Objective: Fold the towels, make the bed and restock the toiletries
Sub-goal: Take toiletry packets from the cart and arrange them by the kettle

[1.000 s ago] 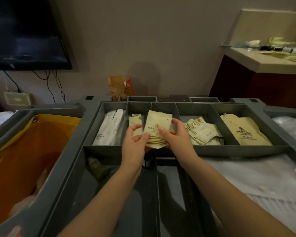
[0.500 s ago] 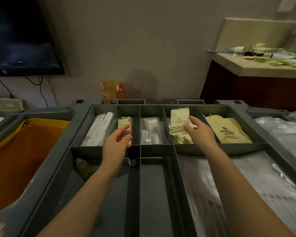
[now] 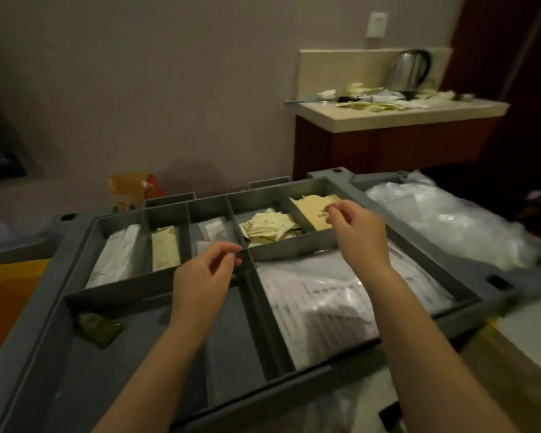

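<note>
**Head view: two hands poised over a cart tray of toiletry packets**

A person's bare forearms reach forward over a grey cart tray [image 3: 60,245] split into compartments. The left hand [image 3: 205,273] hovers above the divider in the middle of the tray, fingers loosely curled, thumb near the forefinger, holding nothing. The right hand [image 3: 355,232] is further forward and to the right, with its curled fingertips over a tan pouch [image 3: 310,209] in the far right compartment. Whether it pinches the pouch or only touches it cannot be told.

Between the two hands, just ahead of the left one, lies a loose pile of cream sachets [image 3: 267,229]. To the left of the left hand, in order, are clear packets [image 3: 213,232], a cream packet [image 3: 164,248] and long white packets [image 3: 116,257], each in its own compartment. A small green sachet [image 3: 97,329] lies in the near compartment, left of the left forearm. Under the right forearm sits a plastic-wrapped white stack [image 3: 325,301].

Beyond the right hand, against the wall, a pale worktop [image 3: 388,115] carries a steel kettle [image 3: 409,71] and scattered wrappers.
</note>
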Demonstrator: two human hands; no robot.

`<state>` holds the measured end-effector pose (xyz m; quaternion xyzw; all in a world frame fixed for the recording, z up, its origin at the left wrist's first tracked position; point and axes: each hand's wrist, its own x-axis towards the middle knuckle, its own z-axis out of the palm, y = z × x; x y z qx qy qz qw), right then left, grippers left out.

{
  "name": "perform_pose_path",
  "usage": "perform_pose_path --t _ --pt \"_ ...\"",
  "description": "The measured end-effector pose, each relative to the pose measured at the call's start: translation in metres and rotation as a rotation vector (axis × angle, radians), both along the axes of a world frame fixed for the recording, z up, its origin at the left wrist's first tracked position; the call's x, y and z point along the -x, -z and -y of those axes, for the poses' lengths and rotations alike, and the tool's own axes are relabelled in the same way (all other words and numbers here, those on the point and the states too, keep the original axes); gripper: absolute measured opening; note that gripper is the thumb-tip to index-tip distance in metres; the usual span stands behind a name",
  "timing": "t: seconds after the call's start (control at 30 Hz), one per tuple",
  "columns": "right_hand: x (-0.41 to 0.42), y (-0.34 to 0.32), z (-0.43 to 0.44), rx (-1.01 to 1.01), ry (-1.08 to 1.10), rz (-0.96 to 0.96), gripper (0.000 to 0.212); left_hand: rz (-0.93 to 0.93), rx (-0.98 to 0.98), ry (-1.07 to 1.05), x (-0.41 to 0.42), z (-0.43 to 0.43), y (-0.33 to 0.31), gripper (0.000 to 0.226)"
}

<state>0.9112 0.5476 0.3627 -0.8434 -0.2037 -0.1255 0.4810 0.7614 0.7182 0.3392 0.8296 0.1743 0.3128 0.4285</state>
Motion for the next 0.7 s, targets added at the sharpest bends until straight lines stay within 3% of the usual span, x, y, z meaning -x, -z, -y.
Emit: perform_pose_path --t 0.13,0.4,0.7 --pt "0.049 -0.003 0.059 0.037 0.149 0.041 0.019 0.038 -0.061 0.087 0.022 0.025 0.004 0.021" --pt "0.148 0.044 0.175 -0.002 0.409 -0.103 0.012 -0.063 0.075 0.363 0.072 0.12 0.047 0.025" --pt "0.233 0.096 0.363 -0.116 0.927 -0.318 0.017 -0.199 -0.03 0.834 0.023 0.287 0.054 0.02"
